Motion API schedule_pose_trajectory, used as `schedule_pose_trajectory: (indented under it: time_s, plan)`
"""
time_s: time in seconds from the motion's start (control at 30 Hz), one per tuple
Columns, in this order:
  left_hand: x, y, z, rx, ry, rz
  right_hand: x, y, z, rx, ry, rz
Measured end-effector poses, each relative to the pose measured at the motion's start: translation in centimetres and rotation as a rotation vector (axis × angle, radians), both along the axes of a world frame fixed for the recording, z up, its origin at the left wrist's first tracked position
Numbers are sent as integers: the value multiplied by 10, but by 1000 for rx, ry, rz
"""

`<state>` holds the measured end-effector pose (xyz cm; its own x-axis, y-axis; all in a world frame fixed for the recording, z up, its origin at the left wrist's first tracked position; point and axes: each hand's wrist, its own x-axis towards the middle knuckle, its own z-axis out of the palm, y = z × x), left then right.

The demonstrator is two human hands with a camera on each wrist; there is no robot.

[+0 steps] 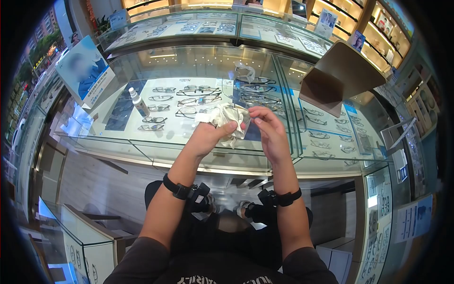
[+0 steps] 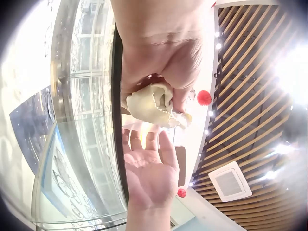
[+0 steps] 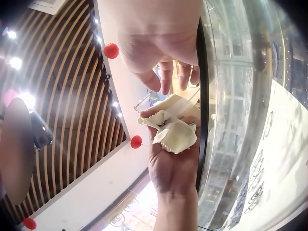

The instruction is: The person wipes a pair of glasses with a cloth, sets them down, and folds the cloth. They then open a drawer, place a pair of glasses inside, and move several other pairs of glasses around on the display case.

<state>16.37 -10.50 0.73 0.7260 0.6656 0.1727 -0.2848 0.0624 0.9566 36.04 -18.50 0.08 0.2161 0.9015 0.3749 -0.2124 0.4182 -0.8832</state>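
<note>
My left hand (image 1: 210, 137) grips a cream cleaning cloth (image 1: 227, 118) with zigzag edges, the thumb lying on top of it. A clear, thin-edged piece like an eyeglass lens (image 3: 144, 102) sticks out from the folds; the cloth hides whatever else is inside. My right hand (image 1: 269, 130) is just to the right, its fingers extended toward the cloth and fingertips close beside the clear piece. In the left wrist view the right palm (image 2: 151, 178) faces the cloth, with fingers nearly straight. Both hands are above the glass display counter (image 1: 189, 144).
A white spray bottle (image 1: 138, 103) stands on the counter at left, near a tilted poster stand (image 1: 85, 71). Rows of eyeglasses (image 1: 194, 100) lie under the glass. At right stands a brown-backed panel (image 1: 343, 71), probably a mirror. Another display case (image 1: 175, 31) is behind.
</note>
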Motion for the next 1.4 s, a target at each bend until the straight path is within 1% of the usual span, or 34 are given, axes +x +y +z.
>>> schedule_pose_trajectory:
  time_s: [0.07, 0.1, 0.17, 0.2, 0.27, 0.33, 0.4, 0.43, 0.47, 0.5, 0.53, 0.6, 0.63, 0.7, 0.73, 0.8, 0.83, 0.9, 0.93, 1.0, 1.13, 1.2, 1.23, 1.3, 1.33, 1.4]
  plan:
    - [1, 0, -2, -33, -55, 39, 0, 2, -3, -27, -24, -10]
    - [1, 0, -2, -33, -55, 39, 0, 2, -3, -55, -47, -19]
    - [2, -1, -3, -125, -24, 117, -1, 2, -2, -56, -57, -24]
    - [2, 2, -4, -125, -24, 116, -2, 2, -2, -58, -68, -28]
    - [-1, 8, -8, -209, -51, 80, -2, 1, -1, -57, -75, -25]
    - [1, 11, -14, -212, -85, 104, -3, 2, -3, -56, -81, -21]
    - [1, 14, -13, -239, -247, 34, -2, 7, -11, 13, -130, -208]
    - [1, 11, -10, -239, -247, 34, 0, 9, -15, 13, -130, -208]
    - [2, 8, -6, -259, -248, 62, 3, 10, -18, -37, -74, -204]
    - [2, 4, -2, -279, -249, 92, 3, 9, -16, -86, -19, -200]
    - [1, 4, -3, -279, -249, 92, 1, 8, -14, -86, -19, -200]
    - [-1, 6, -6, -282, -276, 68, -5, 6, -6, -222, -36, -98]
    - [-2, 7, -7, -280, -277, 68, -8, 6, -2, -220, -36, -98]
    - [-3, 9, -11, -276, -391, 31, -12, 5, 3, -317, -141, -83]
    - [-3, 11, -12, -274, -391, 30, -13, 5, 6, -315, -142, -84]
    - [-4, 12, -13, -328, -523, -46, -14, 4, 9, -366, -160, -74]
    - [-5, 12, -13, -328, -523, -47, -15, 4, 9, -365, -160, -74]
    - [-6, 12, -13, -352, -573, -99, -15, 4, 9, -311, -158, -49]
    - [-7, 13, -13, -353, -573, -99, -15, 4, 10, -312, -157, -50]
    - [-8, 15, -14, -355, -570, -167, -14, 2, 11, -302, -95, -64]
    - [-8, 15, -20, -335, -547, -147, -13, 1, 13, -330, -60, -75]
    - [-10, 15, -20, -323, -434, -136, -12, 2, 9, -309, -88, -64]
    - [-10, 14, -21, -324, -433, -135, -11, 2, 8, -310, -87, -64]
    - [-8, 12, -21, -337, -340, -59, -8, 2, 6, -304, -68, -46]
    - [-7, 12, -21, -338, -339, -58, -8, 2, 6, -305, -67, -45]
    - [-3, 14, -21, -226, -271, -18, -7, 2, 6, -290, -63, -26]
